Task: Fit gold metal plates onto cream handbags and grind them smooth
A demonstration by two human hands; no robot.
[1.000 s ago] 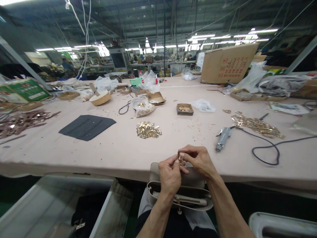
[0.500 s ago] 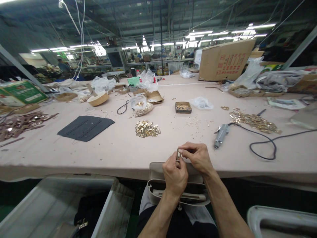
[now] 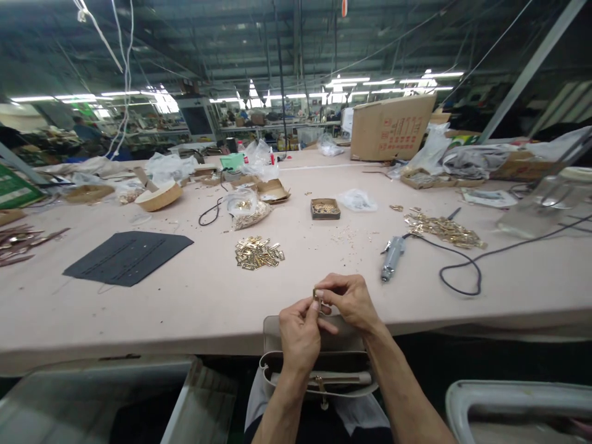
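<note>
My left hand (image 3: 300,336) and my right hand (image 3: 349,301) meet above an open beige handbag (image 3: 320,390) on my lap. Between their pinched fingertips is a small gold metal frame (image 3: 315,294), partly covered by the thumbs. The bag's flap (image 3: 272,333) rests against the table edge behind my hands, and a zip shows inside its mouth. Ahead and to the left on the table lies a pile of similar gold metal frames (image 3: 258,253). A grey power screwdriver (image 3: 392,259) lies to the right of my hands.
A small box of tiny metal parts (image 3: 325,209) and another gold pile (image 3: 446,229) are further back. A dark sheet (image 3: 127,258) lies left. A cable (image 3: 476,271) loops at right. Bins (image 3: 185,394) stand below the table edge. A large carton (image 3: 391,129) stands behind.
The view has swung right, so the table's things appear further left. The metal frame has turned between my fingers, and some fingers of my left hand now stretch out beneath it.
</note>
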